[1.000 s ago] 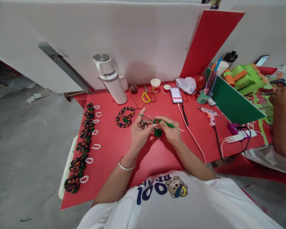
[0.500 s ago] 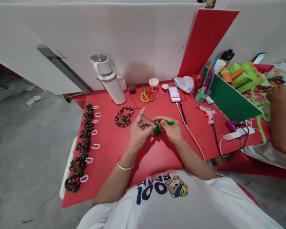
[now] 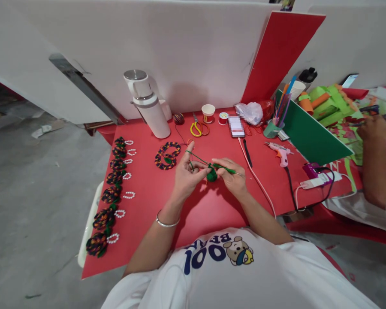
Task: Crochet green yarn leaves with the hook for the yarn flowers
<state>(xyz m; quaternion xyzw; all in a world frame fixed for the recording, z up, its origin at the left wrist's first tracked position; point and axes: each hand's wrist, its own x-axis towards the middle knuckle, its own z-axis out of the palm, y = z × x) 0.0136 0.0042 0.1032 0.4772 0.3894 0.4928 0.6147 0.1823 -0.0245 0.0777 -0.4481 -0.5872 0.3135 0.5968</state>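
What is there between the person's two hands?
In the head view, a small green yarn piece is between the left hand and the right hand, which holds a green-handled hook.

It's moderately bright in here, a soft, even light that seems to fall from above. Faint shadows smudge the white panel (image 3: pixel 193 47) behind the flask (image 3: pixel 156 116) and cup (image 3: pixel 208 116), and darker ones pool on the worktop (image 3: pixel 141 219) beneath the left hand (image 3: pixel 189 175) and right hand (image 3: pixel 233 177); a pale sheen sits nearer the shirt (image 3: pixel 270 274). The far left corner sinks into gloom. Edges look stretched, the green yarn (image 3: pixel 212 175) reads soft, and the phone (image 3: pixel 237 126) screen is broken into blocks.
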